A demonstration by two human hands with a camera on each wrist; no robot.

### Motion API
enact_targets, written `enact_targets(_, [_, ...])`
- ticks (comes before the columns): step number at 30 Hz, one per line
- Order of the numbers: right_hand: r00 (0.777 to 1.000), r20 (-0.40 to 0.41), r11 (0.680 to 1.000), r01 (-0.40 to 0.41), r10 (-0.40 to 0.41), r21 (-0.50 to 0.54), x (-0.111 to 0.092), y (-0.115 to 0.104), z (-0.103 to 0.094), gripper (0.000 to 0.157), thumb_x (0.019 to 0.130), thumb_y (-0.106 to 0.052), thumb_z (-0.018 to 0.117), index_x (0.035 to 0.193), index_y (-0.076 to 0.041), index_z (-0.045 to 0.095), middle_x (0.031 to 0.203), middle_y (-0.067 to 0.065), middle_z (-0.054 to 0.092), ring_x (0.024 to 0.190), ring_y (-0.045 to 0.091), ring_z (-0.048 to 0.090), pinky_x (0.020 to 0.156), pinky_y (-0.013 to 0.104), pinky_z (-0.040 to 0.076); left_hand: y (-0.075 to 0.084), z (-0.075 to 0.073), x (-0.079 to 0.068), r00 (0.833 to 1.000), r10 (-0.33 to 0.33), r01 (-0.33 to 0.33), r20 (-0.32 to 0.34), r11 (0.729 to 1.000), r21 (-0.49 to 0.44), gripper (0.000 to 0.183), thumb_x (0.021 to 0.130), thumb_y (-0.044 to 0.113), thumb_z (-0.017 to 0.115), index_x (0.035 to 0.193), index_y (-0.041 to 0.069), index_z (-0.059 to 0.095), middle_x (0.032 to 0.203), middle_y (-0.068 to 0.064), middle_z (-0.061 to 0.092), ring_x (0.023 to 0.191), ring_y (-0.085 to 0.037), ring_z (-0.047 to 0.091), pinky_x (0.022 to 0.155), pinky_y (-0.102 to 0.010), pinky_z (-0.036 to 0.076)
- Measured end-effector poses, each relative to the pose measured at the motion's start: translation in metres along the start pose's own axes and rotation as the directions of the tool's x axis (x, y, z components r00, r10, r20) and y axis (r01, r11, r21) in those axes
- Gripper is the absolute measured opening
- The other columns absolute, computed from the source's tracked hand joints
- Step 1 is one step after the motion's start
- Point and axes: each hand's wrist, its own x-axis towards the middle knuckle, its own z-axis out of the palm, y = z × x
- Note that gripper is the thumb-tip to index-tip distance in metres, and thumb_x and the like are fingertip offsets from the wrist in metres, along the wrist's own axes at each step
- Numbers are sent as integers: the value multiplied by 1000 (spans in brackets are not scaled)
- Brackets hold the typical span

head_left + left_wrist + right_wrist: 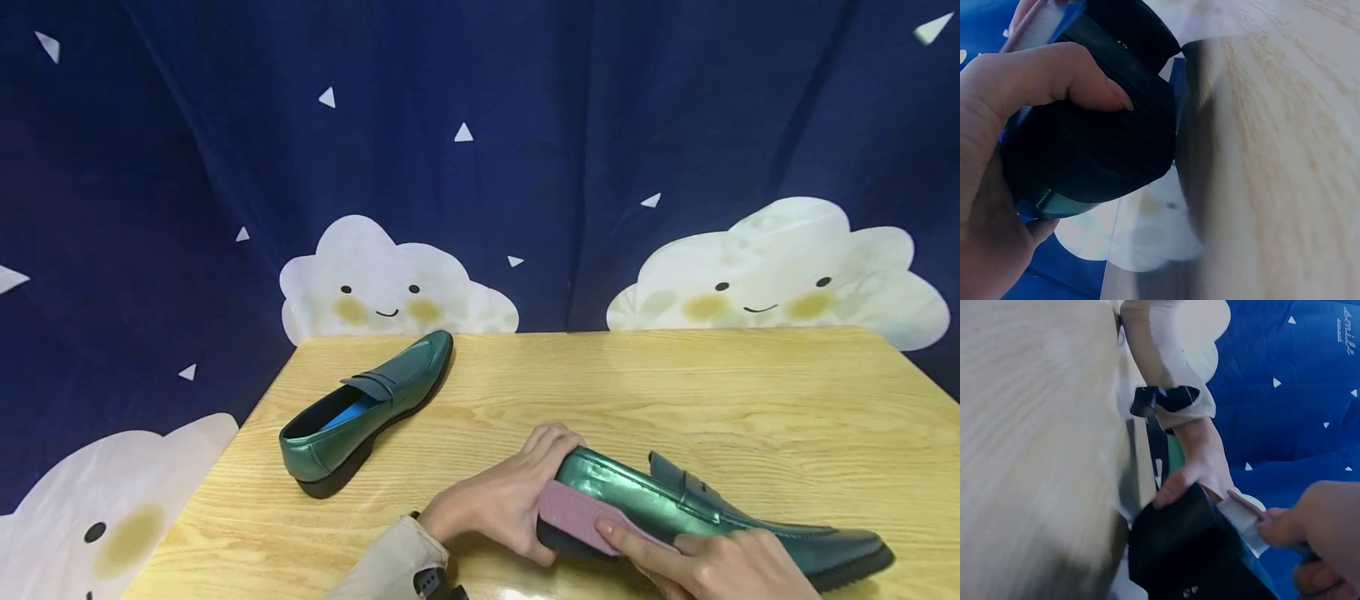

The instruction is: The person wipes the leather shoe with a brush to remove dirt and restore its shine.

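Observation:
A shiny green loafer (630,492) lies low over the front right of the table, its toe pointing right and its black sole facing down and toward me. My left hand (506,496) grips it round the heel; in the left wrist view the thumb lies across the black heel (1097,137). My right hand (723,567) holds a flat pink sponge (577,511) against the near side of the shoe's back part. Seen from the right wrist, the sponge (1244,520) has a pale layer under its pink top, pinched by the right fingers.
A matching green loafer (405,371) with a blue insole stands at the left of the wooden table (525,375), toe toward the back. Behind the table hangs a dark blue curtain (517,183) with white clouds and triangles.

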Motion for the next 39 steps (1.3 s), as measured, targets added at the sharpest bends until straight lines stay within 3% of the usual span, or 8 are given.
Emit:
enact_targets(7, [927,150,937,-328,344,-122,1,7,-15,58,84,-40,71,137,-46,50,52,-16,23,42,2,22,43,22,23,1,3,0,999,23,-21,-26,998,65,120,45,34,89,142,8,23,133,-5,31,128,-16,26,109,-21,23])
enact_targets(9, [939,155,952,-298,306,-78,1,9,-15,58,85,-38,71,138,-44,50,53,-17,23,42,1,22,43,21,24,2,1,0,1000,15,-14,-9,998,61,120,46,33,89,142,7,23,135,-6,30,129,-17,25,109,-20,23])
enact_targets(12, [991,73,993,-113,111,23,1,7,-9,57,83,-34,74,136,-41,53,57,-21,19,44,-5,19,42,17,22,2,-4,-2,999,-1,-1,33,999,45,118,48,30,89,142,5,22,137,-8,28,132,-18,24,109,-21,24])
enact_targets(15, [999,34,996,27,-30,85,3,3,-2,52,84,-36,73,133,-41,56,60,-23,19,47,-9,18,43,13,21,1,-10,-5,998,-2,-2,56,998,67,116,48,29,89,140,3,23,138,-10,28,134,-20,24,110,-22,23])
enact_targets(22, [993,16,993,-116,117,-30,3,1,-6,50,84,-42,71,132,-46,56,56,-22,18,44,-5,17,42,18,20,-3,-13,-9,999,11,-16,48,995,101,114,48,30,86,140,3,24,136,-8,30,131,-18,27,109,-20,22])
enact_targets(27, [958,-11,950,-287,288,-121,1,8,-14,56,80,-40,75,132,-46,56,51,-20,17,41,-1,17,42,21,21,-3,-14,-7,999,7,-13,44,992,129,113,47,32,87,138,3,27,134,-7,32,129,-18,30,112,-26,20])
enact_targets(35, [1000,30,998,-2,1,64,-2,6,-3,52,84,-43,70,134,-42,55,59,-24,19,46,-8,18,42,15,21,4,-14,-4,999,-15,8,32,979,203,121,46,41,89,142,5,26,136,-8,34,131,-19,31,117,-38,9])
enact_targets(39, [999,38,998,22,-24,66,-3,6,-3,52,83,-44,72,132,-44,56,60,-24,20,47,-9,19,41,14,20,4,-13,-3,1000,-2,-1,14,983,185,119,48,41,89,142,6,25,135,-7,34,130,-19,31,116,-35,11])
